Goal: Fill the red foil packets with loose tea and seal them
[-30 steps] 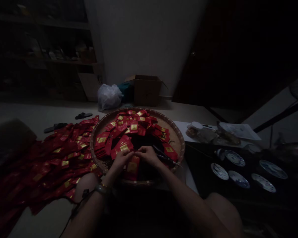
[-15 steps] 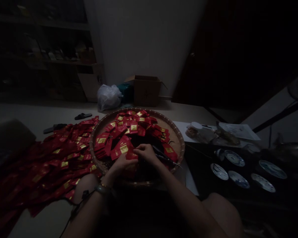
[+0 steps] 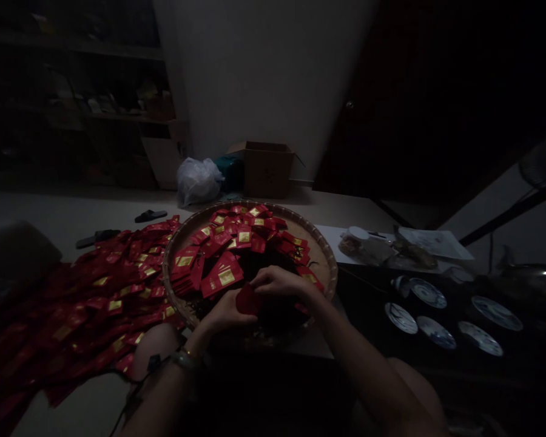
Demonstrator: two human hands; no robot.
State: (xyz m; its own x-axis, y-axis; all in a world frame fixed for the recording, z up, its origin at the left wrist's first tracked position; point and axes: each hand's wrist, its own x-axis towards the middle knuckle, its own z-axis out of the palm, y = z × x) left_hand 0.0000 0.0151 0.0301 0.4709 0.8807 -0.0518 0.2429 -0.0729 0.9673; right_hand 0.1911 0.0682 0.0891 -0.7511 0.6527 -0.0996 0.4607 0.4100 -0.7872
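Over the near side of the basket (image 3: 319,250), a red packet (image 3: 246,301) is clamped from the left by the left hand (image 3: 226,309); at its far edge, the right hand's (image 3: 276,281) grip cannot be told

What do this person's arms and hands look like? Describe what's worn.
The left hand and right hand wear no gloves; no sleeves show. A thick greyish bangle and a thin gold-coloured band circle the left wrist; nothing shows on the right.

Plastic bag (image 3: 199,182) near open cardboard box (image 3: 267,172)
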